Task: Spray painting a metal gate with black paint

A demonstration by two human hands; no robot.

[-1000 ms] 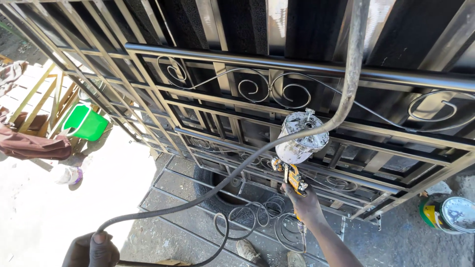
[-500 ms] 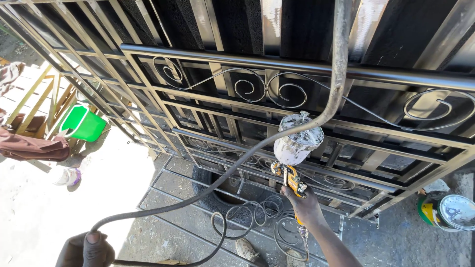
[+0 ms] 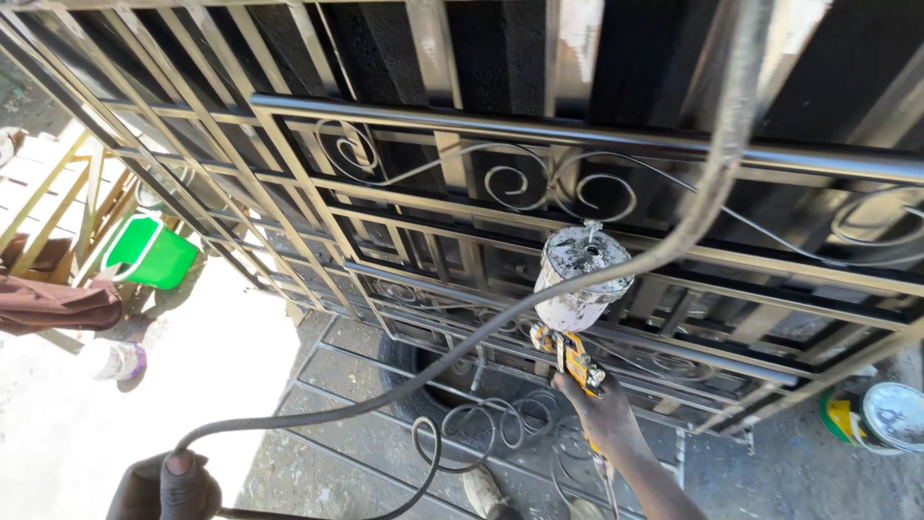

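Yellow spray gun (image 3: 568, 358) gripped in my right hand (image 3: 608, 416), before the black scrollwork gate (image 3: 577, 154).
My left hand (image 3: 166, 485), half cut off, closes round the hose (image 3: 404, 397); a paint tin (image 3: 881, 419) sits at right, label unreadable.

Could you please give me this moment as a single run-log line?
right hand: grips spray gun, paint cup on top | left hand: holds hose | in front: scrolled metal gate

One spray gun (image 3: 576, 318), one air hose (image 3: 423, 400), two hands: left hand (image 3: 166, 486), right hand (image 3: 608, 412). One green bucket (image 3: 149, 252) far left, one paint tin (image 3: 881, 416) right, one tyre (image 3: 433, 380) near.
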